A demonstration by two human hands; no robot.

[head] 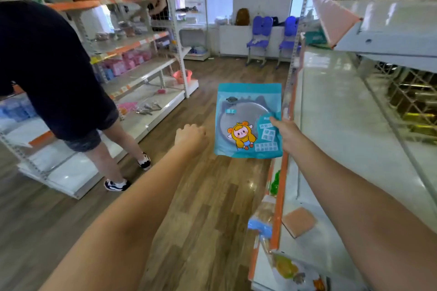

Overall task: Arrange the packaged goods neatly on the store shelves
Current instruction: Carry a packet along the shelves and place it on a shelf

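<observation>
A teal packet [243, 116] with a round grey window and a yellow cartoon figure hangs upright over the aisle floor. My right hand [285, 133] pinches its right edge, thumb on the front. To the packet's left, a little apart from it, my left hand [191, 137] is stretched forward with its fingers curled and nothing in it. The white store shelf [331, 125] with an orange front strip runs along the right, just beyond the packet.
A salmon pad [298, 221] lies on the right shelf; packaged goods [287, 267] sit at its near edge. A person in dark clothes [54, 73] bends at the left shelving [146, 111], which holds pink packs. Purple chairs [257, 38] stand at the far wall. Wooden floor runs between.
</observation>
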